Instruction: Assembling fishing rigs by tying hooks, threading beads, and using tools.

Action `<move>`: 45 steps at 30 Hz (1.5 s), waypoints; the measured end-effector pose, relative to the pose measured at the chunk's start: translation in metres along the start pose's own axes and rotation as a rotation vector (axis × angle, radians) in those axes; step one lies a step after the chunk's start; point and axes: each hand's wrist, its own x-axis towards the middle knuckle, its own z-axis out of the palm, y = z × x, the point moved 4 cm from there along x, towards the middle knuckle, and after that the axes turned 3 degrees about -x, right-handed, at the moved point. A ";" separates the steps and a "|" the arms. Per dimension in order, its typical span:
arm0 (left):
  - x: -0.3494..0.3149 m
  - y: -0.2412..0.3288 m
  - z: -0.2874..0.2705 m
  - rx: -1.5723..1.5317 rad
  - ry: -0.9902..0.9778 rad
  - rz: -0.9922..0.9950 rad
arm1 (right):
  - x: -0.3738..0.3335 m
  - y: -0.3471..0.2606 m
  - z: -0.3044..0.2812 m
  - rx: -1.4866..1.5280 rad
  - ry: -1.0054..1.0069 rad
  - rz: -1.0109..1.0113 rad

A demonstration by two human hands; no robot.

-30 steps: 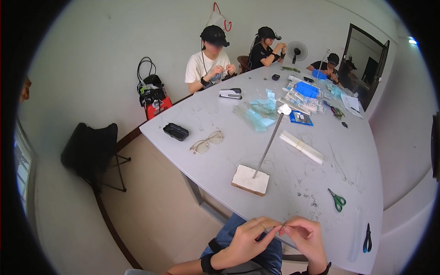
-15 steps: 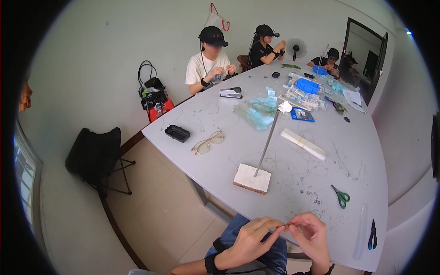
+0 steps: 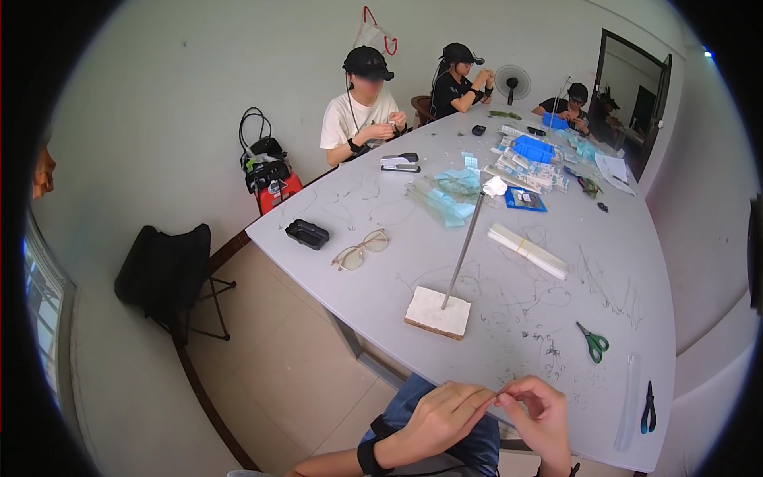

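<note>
The left hand (image 3: 441, 413) and right hand (image 3: 542, 417) meet fingertip to fingertip at the table's (image 3: 493, 278) near edge, pinching what seems a thin wire (image 3: 501, 391). Just beyond stands a rod in a white foam block (image 3: 436, 312); green-handled scissors (image 3: 593, 343) lie to the right.

Block with upright rod (image 3: 437, 312) mid-table (image 3: 636, 262), eyeglasses (image 3: 360, 250) to its left, scissors (image 3: 593, 343) to its right.

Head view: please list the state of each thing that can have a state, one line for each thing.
left hand: fingertips pinched together, meeting the right hand
right hand: fingers curled, pinching something too thin to tell
green scissors: lying flat, blades shut
black pliers: lying flat, shut
eyeglasses: lying on the table, arms unfolded
metal rod: standing tilted in the white foam block
folding chair: unfolded, nobody on it
</note>
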 end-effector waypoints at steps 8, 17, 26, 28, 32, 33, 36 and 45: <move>0.002 0.002 -0.005 0.060 -0.035 0.062 | 0.000 0.001 0.001 0.009 0.014 -0.004; 0.000 0.001 -0.003 0.093 -0.090 0.099 | 0.003 0.002 -0.002 0.000 0.025 -0.016; 0.003 -0.002 -0.003 0.044 -0.042 0.064 | 0.008 0.001 -0.004 -0.001 -0.013 -0.057; 0.006 -0.001 -0.004 -0.045 -0.011 0.003 | 0.007 -0.001 -0.005 -0.040 -0.015 -0.094; 0.008 0.000 -0.005 -0.287 -0.118 -0.367 | 0.007 -0.014 -0.007 -0.259 -0.030 -0.239; 0.008 0.000 -0.006 -0.329 -0.161 -0.434 | 0.008 -0.019 -0.007 -0.334 -0.035 -0.294; 0.010 -0.006 -0.009 -0.440 -0.286 -0.579 | 0.008 -0.034 -0.007 -0.452 -0.087 -0.441; 0.009 -0.013 -0.012 -0.957 -0.364 -0.788 | 0.012 -0.040 -0.012 -0.515 -0.146 -0.686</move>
